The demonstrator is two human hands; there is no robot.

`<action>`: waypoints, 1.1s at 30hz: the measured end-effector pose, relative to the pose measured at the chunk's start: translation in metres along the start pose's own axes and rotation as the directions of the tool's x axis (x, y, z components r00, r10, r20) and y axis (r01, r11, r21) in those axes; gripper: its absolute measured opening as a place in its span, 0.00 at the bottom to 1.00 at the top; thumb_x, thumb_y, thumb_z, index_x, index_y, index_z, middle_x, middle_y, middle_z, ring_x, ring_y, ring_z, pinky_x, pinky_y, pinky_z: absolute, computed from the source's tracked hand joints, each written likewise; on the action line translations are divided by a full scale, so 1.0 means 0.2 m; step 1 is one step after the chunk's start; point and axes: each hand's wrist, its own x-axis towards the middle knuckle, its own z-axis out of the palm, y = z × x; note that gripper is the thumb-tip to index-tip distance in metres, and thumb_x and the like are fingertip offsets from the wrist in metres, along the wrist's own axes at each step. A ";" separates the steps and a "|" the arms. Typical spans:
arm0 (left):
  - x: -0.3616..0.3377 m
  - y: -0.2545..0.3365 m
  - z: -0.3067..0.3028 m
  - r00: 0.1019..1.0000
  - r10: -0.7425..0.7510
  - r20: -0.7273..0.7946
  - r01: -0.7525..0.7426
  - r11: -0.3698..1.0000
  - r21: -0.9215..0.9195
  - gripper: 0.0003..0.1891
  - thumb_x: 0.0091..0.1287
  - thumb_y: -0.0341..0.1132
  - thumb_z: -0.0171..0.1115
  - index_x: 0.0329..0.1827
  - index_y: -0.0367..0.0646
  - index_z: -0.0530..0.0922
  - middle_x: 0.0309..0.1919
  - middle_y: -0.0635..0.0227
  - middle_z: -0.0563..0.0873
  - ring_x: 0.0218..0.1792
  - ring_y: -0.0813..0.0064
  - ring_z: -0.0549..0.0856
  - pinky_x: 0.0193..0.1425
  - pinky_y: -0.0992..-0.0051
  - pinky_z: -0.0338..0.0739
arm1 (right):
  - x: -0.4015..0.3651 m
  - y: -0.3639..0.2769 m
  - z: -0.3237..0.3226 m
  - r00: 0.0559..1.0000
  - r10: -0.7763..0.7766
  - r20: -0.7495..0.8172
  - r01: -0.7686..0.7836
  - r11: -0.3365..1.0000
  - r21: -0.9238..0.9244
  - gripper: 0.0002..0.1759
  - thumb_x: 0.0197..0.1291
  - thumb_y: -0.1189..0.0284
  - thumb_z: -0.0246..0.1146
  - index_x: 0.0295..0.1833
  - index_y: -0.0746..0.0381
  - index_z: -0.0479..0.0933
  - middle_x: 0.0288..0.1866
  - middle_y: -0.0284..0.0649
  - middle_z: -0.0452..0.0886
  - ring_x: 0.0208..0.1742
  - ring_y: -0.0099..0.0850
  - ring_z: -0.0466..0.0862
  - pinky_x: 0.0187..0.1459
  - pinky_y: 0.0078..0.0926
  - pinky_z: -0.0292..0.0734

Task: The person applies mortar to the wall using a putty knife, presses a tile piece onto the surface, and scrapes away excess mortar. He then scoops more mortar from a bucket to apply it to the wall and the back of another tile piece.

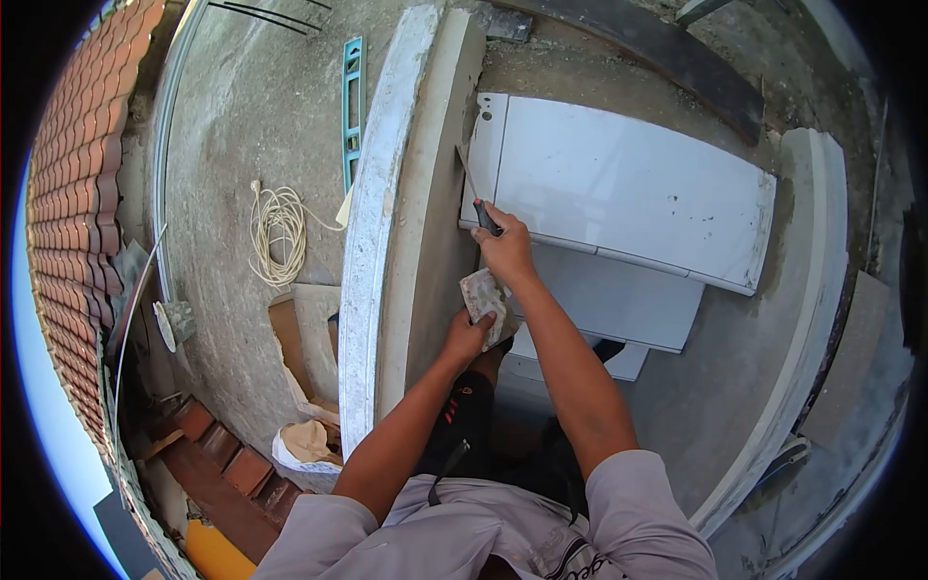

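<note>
At the inner side of the low wall [422,208], right where it meets the white tiled step [628,184], I see the narrow-bladed tool [487,220] slanting up and away from the person. Its tip points into the joint beside the tile edge; whether it actually touches the wall I cannot tell. The right hand [506,253] is closed around the dark handle, fingers curled over and around it. The left hand [468,338], lower and nearer the body, pinches a blotchy, pale piece [480,293] by its near edge, thumb on top. (It looks crusted with dried mortar, though what it is made of I can't make out.)

The tool should be light, with a thin blade that probably flexes a little under pressure; the handle is the place to hold it, close to the blade for control. The crusted piece looks stiffer and rough, likely a bit heavier, and any loose stuff on it could slide off if it tips, so a firm grip at the edge, kept fairly level, suits it. The tile would be smooth, hard and easy to chip at its border.

Across the wall lie a teal spirit level [346,115] and a coil of pale cable [280,230].
</note>
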 end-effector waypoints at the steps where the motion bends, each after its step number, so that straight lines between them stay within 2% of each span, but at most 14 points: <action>1: 0.00 -0.02 0.00 1.000 0.006 -0.001 -0.006 1.000 -0.012 0.16 0.71 0.34 0.64 0.56 0.32 0.80 0.49 0.60 0.88 0.49 0.70 0.87 0.57 0.70 0.78 | -0.09 0.00 -0.13 1.000 -0.009 0.010 0.010 1.000 -0.019 0.27 0.59 0.73 0.69 0.65 0.67 0.79 0.42 0.44 0.84 0.40 0.30 0.83 0.48 0.26 0.77; 4: -0.06 -0.04 0.03 1.000 0.006 0.000 -0.006 1.000 0.021 0.18 0.72 0.38 0.65 0.57 0.34 0.80 0.48 0.63 0.88 0.47 0.72 0.87 0.56 0.70 0.79 | -0.43 -0.06 -0.61 1.000 0.011 0.002 -0.011 0.997 0.071 0.24 0.61 0.75 0.67 0.64 0.67 0.79 0.41 0.44 0.84 0.40 0.31 0.83 0.45 0.28 0.78; 7: -0.08 -0.05 0.03 0.996 -0.041 0.076 0.029 0.987 0.160 0.20 0.72 0.40 0.64 0.59 0.34 0.79 0.47 0.63 0.88 0.46 0.73 0.87 0.54 0.72 0.80 | -0.92 -0.23 -1.24 0.968 0.207 -0.142 -0.172 0.959 0.224 0.20 0.66 0.74 0.64 0.62 0.66 0.79 0.40 0.39 0.83 0.38 0.23 0.80 0.40 0.24 0.77; 9: -0.07 -0.10 0.04 0.987 -0.032 0.156 0.012 0.992 0.128 0.21 0.73 0.40 0.64 0.62 0.35 0.76 0.50 0.63 0.86 0.48 0.72 0.87 0.52 0.70 0.80 | -1.26 -0.29 -1.66 0.912 0.222 -0.346 -0.088 0.927 0.364 0.17 0.69 0.72 0.62 0.61 0.64 0.78 0.41 0.35 0.83 0.35 0.19 0.79 0.37 0.19 0.74; 11: -0.07 -0.11 0.12 0.981 -0.024 0.195 0.000 0.993 0.121 0.22 0.73 0.39 0.64 0.64 0.36 0.75 0.52 0.63 0.86 0.48 0.71 0.86 0.52 0.69 0.81 | -1.55 -0.27 -2.03 0.764 0.043 -0.643 0.137 0.964 0.227 0.15 0.70 0.72 0.62 0.59 0.63 0.77 0.39 0.34 0.82 0.31 0.18 0.77 0.32 0.18 0.72; 13: -0.12 -0.10 0.21 0.974 -0.027 0.223 -0.009 0.987 0.161 0.22 0.73 0.39 0.64 0.65 0.36 0.74 0.52 0.64 0.85 0.48 0.70 0.86 0.52 0.69 0.81 | -1.88 -0.25 -2.40 0.589 0.181 -0.788 -0.091 0.983 0.158 0.15 0.70 0.71 0.62 0.59 0.63 0.76 0.39 0.34 0.82 0.30 0.18 0.76 0.32 0.18 0.72; 15: -0.15 -0.10 0.32 0.960 -0.017 0.280 -0.037 0.982 0.186 0.22 0.73 0.39 0.64 0.65 0.36 0.74 0.51 0.64 0.85 0.48 0.71 0.86 0.52 0.70 0.81 | -2.18 -0.17 -2.71 0.392 0.217 -0.894 -0.331 0.940 0.083 0.14 0.70 0.71 0.62 0.58 0.61 0.79 0.36 0.35 0.82 0.33 0.17 0.77 0.34 0.18 0.74; 18: -0.26 -0.02 0.55 0.945 -0.047 0.323 -0.033 0.971 0.238 0.21 0.72 0.39 0.64 0.63 0.36 0.75 0.49 0.65 0.85 0.47 0.71 0.86 0.50 0.70 0.80 | -2.51 0.08 -3.08 0.237 0.296 -0.925 -0.693 0.719 0.053 0.14 0.67 0.68 0.65 0.55 0.61 0.83 0.37 0.43 0.86 0.36 0.27 0.85 0.40 0.27 0.79; 21: -0.34 -0.01 0.74 0.938 -0.047 0.344 -0.056 0.957 0.284 0.22 0.71 0.40 0.65 0.60 0.33 0.77 0.48 0.63 0.86 0.46 0.72 0.86 0.51 0.71 0.79 | -2.74 0.50 -3.29 0.495 0.230 -0.838 -0.816 0.454 -0.357 0.15 0.62 0.66 0.68 0.53 0.58 0.86 0.42 0.50 0.88 0.45 0.42 0.89 0.47 0.37 0.81; 23: -0.39 0.00 0.85 0.932 -0.055 0.359 -0.070 0.943 0.326 0.22 0.71 0.41 0.66 0.59 0.31 0.78 0.48 0.62 0.87 0.45 0.73 0.85 0.51 0.71 0.79 | -2.69 0.60 -3.29 0.505 0.373 -0.778 -0.834 0.444 -0.328 0.19 0.58 0.63 0.69 0.54 0.56 0.86 0.51 0.53 0.87 0.53 0.52 0.86 0.53 0.44 0.80; 26: -0.45 0.05 1.01 0.914 -0.072 0.400 -0.101 0.913 0.396 0.22 0.71 0.41 0.64 0.59 0.32 0.77 0.47 0.63 0.86 0.44 0.73 0.86 0.49 0.72 0.79 | -2.63 0.73 -3.28 0.489 0.506 -0.711 -0.872 0.302 -0.385 0.18 0.58 0.63 0.68 0.54 0.54 0.86 0.50 0.52 0.87 0.52 0.52 0.86 0.55 0.45 0.80; 29: -0.46 0.06 1.12 0.896 -0.047 0.442 -0.162 0.891 0.425 0.21 0.73 0.42 0.63 0.60 0.34 0.76 0.46 0.64 0.86 0.43 0.73 0.86 0.46 0.72 0.81 | -2.61 0.77 -3.27 0.534 0.504 -0.679 -0.845 0.346 -0.408 0.18 0.57 0.63 0.68 0.53 0.54 0.87 0.48 0.52 0.87 0.50 0.51 0.87 0.55 0.47 0.81; 32: -0.48 0.07 1.22 0.890 -0.050 0.453 -0.171 0.884 0.434 0.22 0.72 0.42 0.63 0.60 0.33 0.76 0.46 0.63 0.86 0.43 0.72 0.87 0.47 0.72 0.81 | -2.65 0.71 -3.32 0.617 0.539 -0.574 -0.783 0.494 -0.378 0.18 0.56 0.64 0.68 0.53 0.53 0.87 0.45 0.54 0.87 0.49 0.51 0.87 0.54 0.47 0.81; 33: -0.49 0.08 1.26 0.888 -0.061 0.456 -0.163 0.885 0.436 0.22 0.72 0.42 0.63 0.60 0.33 0.76 0.47 0.63 0.86 0.44 0.72 0.87 0.47 0.72 0.81 | -2.63 0.66 -3.32 0.608 0.555 -0.568 -0.792 0.470 -0.389 0.19 0.56 0.65 0.67 0.53 0.54 0.87 0.45 0.54 0.87 0.50 0.51 0.87 0.55 0.47 0.81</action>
